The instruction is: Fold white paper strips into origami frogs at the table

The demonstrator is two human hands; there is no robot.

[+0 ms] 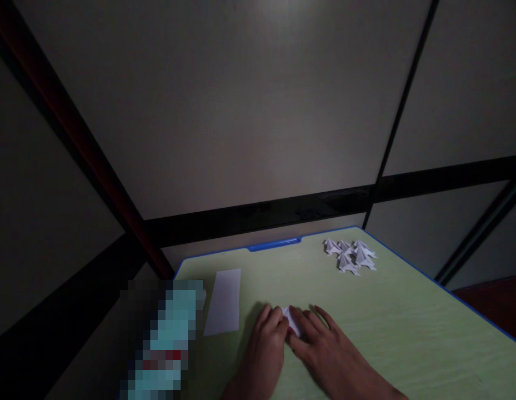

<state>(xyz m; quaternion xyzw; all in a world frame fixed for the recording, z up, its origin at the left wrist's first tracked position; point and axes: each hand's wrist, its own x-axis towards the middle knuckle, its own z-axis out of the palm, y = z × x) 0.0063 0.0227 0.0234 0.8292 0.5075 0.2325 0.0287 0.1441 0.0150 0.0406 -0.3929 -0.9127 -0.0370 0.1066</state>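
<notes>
Near the front of the table, a small folded piece of white paper (295, 323) lies between my two hands. My left hand (266, 344) has its fingers curled in and pinches the paper's left side. From the right, my right hand (318, 339) presses on the paper with thumb and forefinger, its other fingers loosely bent. Both hands cover much of the paper, so its full shape is hidden. To the left of my hands rests a flat white sheet of paper (224, 303).
Several folded white paper figures (350, 255) sit grouped at the table's back right. The light green table (407, 333) has a blue edge and a blue groove (275, 244) at the back. A pixelated bluish object (170, 333) is at the left edge. Cabinet panels (258, 111) stand behind.
</notes>
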